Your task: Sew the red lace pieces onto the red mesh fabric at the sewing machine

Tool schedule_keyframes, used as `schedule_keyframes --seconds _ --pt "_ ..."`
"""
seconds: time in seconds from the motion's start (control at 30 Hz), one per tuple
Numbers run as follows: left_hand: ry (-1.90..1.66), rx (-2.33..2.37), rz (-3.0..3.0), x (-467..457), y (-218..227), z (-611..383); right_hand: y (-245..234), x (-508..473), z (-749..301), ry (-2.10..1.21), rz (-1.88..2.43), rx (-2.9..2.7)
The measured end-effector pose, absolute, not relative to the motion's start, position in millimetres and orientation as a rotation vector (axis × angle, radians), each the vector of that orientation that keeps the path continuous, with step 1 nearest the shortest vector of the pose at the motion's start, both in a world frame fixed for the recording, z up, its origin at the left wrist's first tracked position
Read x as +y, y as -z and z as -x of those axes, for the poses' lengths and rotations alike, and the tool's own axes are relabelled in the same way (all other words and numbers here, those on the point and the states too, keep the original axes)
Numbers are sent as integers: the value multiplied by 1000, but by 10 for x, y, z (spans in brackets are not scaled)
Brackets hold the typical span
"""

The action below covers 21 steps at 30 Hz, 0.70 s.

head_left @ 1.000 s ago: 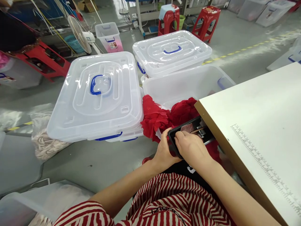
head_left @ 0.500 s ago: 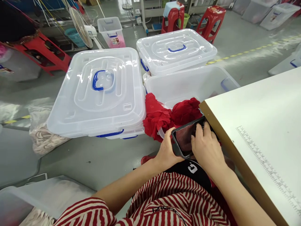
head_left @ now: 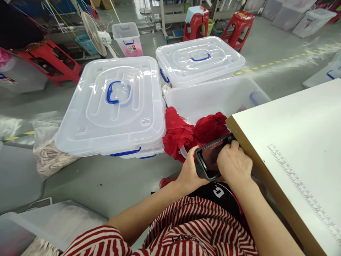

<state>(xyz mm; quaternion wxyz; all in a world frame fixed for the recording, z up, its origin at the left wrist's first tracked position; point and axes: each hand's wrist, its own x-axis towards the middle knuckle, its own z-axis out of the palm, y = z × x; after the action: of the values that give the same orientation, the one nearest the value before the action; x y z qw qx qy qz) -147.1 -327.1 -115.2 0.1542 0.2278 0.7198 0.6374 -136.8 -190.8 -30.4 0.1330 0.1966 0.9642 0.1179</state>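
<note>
A black phone [head_left: 210, 156] lies across my lap, just left of the white table's corner. My left hand [head_left: 189, 172] grips its near end with the fingers curled round the edge. My right hand [head_left: 233, 164] rests on the screen with curled fingers touching its far part. Behind the phone, red fabric [head_left: 193, 131] spills over the rim of an open clear bin [head_left: 213, 97].
A white table [head_left: 295, 142] with a printed ruler scale fills the right. Two lidded clear bins with blue handles [head_left: 114, 106] [head_left: 199, 60] stand ahead. A bag of pale cloth [head_left: 49, 156] lies left, another bin [head_left: 48, 224] at near left, red stools [head_left: 237, 23] and a fan [head_left: 93, 33] beyond.
My right hand slid along the phone from its near part toward the far end, then curled its fingers there. The phone tilted a little; my left hand kept its hold.
</note>
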Motion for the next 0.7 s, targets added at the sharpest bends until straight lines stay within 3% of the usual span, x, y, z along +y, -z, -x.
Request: schedule_keyframes --seconds 0.3,0.57,0.7 --pt "-1822 2082 -647 -3269 1182 1487 309 -2049 845 -245 -315 3406" --pt "-1804 2086 -636 -3273 1180 1472 497 -1996 617 214 -159 3756" --pt "-1826 2094 -663 -3283 1188 1460 334 -1940 428 804 -404 3746"
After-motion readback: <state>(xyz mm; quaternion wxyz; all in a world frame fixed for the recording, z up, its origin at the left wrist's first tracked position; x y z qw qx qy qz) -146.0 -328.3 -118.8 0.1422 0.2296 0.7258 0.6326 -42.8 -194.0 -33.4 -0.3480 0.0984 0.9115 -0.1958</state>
